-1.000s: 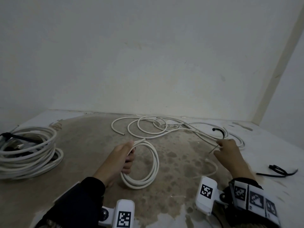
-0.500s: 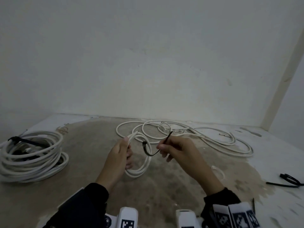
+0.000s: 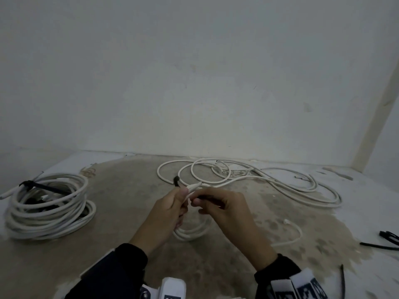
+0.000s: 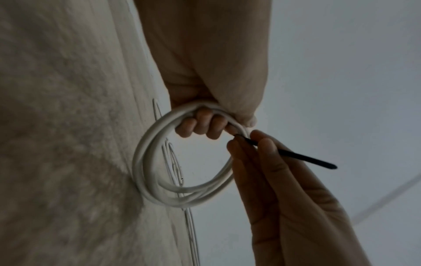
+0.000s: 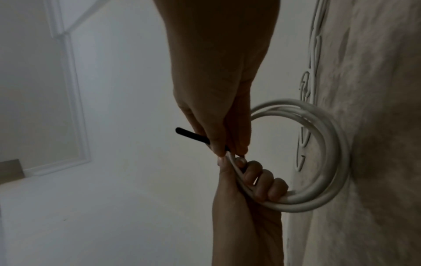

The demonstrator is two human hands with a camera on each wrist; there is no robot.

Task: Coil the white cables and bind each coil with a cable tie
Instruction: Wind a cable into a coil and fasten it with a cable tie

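Cable tie (image 4: 293, 154) at coil (image 4: 182, 194) grip

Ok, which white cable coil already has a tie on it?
The big coil lying far left on the floor, with a black tie across its top. The small coil in the left hand is not yet bound.

Dark long sleeves (image 3: 112, 275) cover both forearms; a white wrist-mounted camera housing (image 3: 172, 288) bearing a black-and-white square marker sits at the left cuff, and white straps with similar markers (image 3: 302, 287) wrap the right.
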